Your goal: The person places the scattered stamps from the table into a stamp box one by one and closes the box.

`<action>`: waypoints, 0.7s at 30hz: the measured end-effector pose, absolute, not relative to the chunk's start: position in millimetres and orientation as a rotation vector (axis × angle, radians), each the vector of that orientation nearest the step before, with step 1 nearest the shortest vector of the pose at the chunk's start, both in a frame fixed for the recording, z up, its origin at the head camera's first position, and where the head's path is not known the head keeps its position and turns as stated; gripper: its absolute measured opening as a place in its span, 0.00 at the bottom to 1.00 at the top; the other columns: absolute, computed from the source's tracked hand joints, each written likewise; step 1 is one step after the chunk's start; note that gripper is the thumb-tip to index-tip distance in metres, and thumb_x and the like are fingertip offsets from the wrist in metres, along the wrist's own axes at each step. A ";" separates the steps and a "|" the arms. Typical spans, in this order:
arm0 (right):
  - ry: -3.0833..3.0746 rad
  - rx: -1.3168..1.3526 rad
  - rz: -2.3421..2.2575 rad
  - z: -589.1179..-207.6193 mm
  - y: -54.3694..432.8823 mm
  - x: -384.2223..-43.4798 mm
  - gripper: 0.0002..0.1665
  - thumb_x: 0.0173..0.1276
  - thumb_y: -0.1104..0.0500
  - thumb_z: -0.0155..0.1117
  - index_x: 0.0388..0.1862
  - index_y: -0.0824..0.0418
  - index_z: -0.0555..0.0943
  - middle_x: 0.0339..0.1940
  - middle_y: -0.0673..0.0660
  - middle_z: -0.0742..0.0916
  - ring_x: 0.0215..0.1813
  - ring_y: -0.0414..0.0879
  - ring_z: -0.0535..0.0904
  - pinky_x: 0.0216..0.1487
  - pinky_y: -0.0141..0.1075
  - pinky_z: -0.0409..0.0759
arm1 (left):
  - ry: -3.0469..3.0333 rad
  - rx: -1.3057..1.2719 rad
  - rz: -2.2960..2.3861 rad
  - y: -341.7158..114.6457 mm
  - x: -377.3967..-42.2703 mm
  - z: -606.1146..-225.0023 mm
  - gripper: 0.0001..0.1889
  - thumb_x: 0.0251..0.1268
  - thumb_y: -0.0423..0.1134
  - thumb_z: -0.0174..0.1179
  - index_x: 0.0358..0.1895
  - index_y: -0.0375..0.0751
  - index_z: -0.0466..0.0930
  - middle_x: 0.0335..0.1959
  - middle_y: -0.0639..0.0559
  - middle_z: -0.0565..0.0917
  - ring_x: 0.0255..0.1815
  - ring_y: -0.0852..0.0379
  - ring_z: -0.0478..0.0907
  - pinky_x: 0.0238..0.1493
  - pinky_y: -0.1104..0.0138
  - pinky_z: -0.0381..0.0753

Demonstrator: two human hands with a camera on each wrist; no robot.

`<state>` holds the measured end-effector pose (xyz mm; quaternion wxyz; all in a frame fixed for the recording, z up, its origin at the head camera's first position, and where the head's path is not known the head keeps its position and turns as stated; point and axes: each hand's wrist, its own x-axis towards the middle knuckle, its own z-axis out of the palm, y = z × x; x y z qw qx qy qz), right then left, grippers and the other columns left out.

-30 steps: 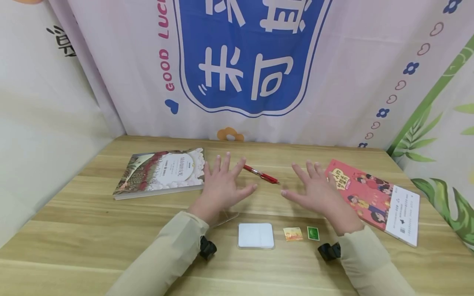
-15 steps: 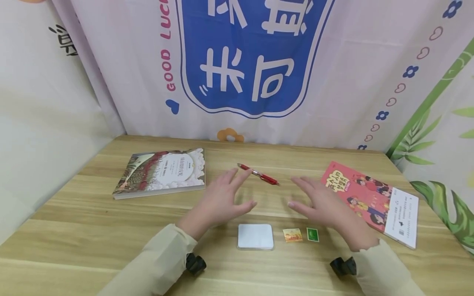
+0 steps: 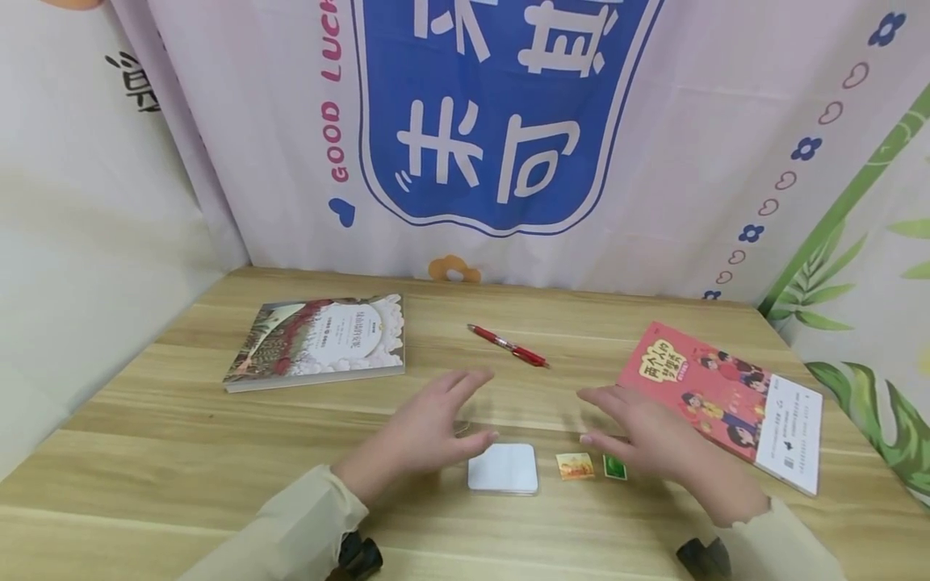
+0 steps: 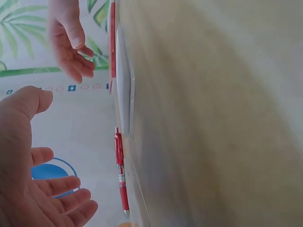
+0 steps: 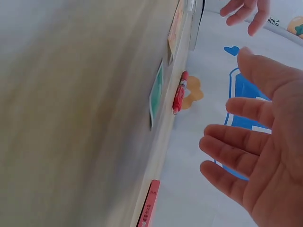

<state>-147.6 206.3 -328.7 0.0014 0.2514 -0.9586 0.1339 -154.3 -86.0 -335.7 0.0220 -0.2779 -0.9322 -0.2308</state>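
My left hand (image 3: 429, 428) hovers over the table at the left of a flat white rounded case (image 3: 503, 468), thumb near its back left corner. Its fingers are relaxed and hold nothing, as the left wrist view also shows. The right hand (image 3: 657, 440) is held above the table too, fingers loosely extended and nothing in them. Below its thumb lies a small green stamp-like piece (image 3: 614, 466), partly hidden by the hand. An orange-yellow stamp-like piece (image 3: 575, 466) lies between it and the case. The edge of a thin clear sheet (image 4: 142, 194) shows in the left wrist view.
A red pen (image 3: 508, 345) lies behind the hands at mid-table. To the left is a book with a floral cover (image 3: 320, 339). A red and white illustrated book (image 3: 726, 403) lies at the right, partly behind my right hand. A printed curtain (image 3: 291, 145) stands behind the table.
Both hands have drawn back toward me, uncovering the pen and the floral book. Their fingers are less spread. The case and stamp-like pieces stay in place.
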 end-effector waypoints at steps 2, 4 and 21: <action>-3.032 0.812 0.439 -329.7 208.7 -146.1 0.33 0.62 0.43 0.61 0.61 0.58 0.72 0.57 0.58 0.79 0.58 0.55 0.74 0.55 0.52 0.74 | -2.891 -0.892 -0.735 -86.6 -152.6 -336.3 0.38 0.55 0.58 0.58 0.69 0.54 0.58 0.64 0.47 0.68 0.63 0.47 0.67 0.59 0.50 0.69; -3.053 0.835 0.461 -330.3 210.7 -145.1 0.32 0.62 0.44 0.61 0.61 0.58 0.73 0.57 0.57 0.79 0.58 0.54 0.74 0.55 0.51 0.74 | -2.894 -0.918 -0.760 -87.3 -150.5 -336.6 0.37 0.55 0.57 0.59 0.69 0.53 0.59 0.63 0.47 0.69 0.62 0.47 0.68 0.59 0.51 0.70; -3.054 1.043 0.560 -334.9 212.3 -137.5 0.32 0.66 0.40 0.54 0.60 0.60 0.73 0.56 0.56 0.80 0.59 0.54 0.74 0.57 0.51 0.72 | -2.950 -1.040 -0.828 -86.8 -138.8 -343.8 0.33 0.52 0.50 0.65 0.61 0.43 0.69 0.57 0.49 0.74 0.57 0.53 0.71 0.58 0.56 0.72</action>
